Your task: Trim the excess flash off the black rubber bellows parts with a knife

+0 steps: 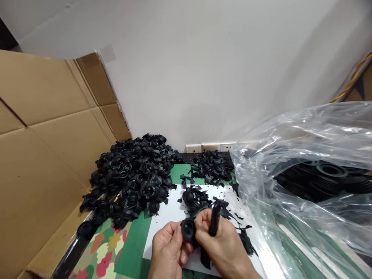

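My left hand (167, 248) is closed around a black ribbed rubber boot (188, 229), held just above a white sheet (168, 213). My right hand (222, 242) is closed on a black tool handle (215, 219) and also touches the boot with its fingertips. Both hands meet at the boot near the bottom of the view. More black boots and trimmed scraps (195, 199) lie on the sheet right behind the hands.
A large heap of black rubber boots (132, 176) sits to the left, against an open cardboard box flap (43, 155). A smaller scrap pile (213, 166) lies by the wall. A clear plastic bag (308, 170) holding black rubber parts fills the right side.
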Demonstrator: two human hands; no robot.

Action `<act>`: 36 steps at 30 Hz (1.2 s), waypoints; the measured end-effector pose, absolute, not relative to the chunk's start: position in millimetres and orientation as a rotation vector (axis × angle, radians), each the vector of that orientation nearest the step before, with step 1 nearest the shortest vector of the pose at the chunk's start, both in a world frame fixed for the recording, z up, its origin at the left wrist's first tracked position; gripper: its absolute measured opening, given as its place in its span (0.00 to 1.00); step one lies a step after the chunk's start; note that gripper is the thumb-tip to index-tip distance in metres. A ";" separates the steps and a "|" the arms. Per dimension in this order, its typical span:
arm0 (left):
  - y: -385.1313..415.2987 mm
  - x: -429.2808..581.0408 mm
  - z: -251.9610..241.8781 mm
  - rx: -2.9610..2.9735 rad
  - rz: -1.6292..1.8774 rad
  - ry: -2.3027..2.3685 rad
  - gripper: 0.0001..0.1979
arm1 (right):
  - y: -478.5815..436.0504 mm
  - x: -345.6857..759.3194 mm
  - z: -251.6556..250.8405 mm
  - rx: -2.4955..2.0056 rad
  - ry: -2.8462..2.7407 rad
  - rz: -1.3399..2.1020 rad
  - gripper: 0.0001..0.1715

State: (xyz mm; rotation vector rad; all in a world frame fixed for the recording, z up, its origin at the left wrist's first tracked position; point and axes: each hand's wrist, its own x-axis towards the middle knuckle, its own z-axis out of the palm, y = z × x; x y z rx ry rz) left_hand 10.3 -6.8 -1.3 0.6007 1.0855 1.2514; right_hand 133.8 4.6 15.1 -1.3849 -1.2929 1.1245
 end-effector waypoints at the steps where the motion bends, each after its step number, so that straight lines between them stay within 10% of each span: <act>1: -6.8 8.5 0.0 0.585 1.262 1.090 0.16 | 6.6 137.0 18.4 -1.384 -1.251 1.158 0.06; 36: -6.9 -0.4 14.3 0.526 1.274 1.043 0.16 | 8.0 149.5 28.7 -1.215 -1.185 1.237 0.15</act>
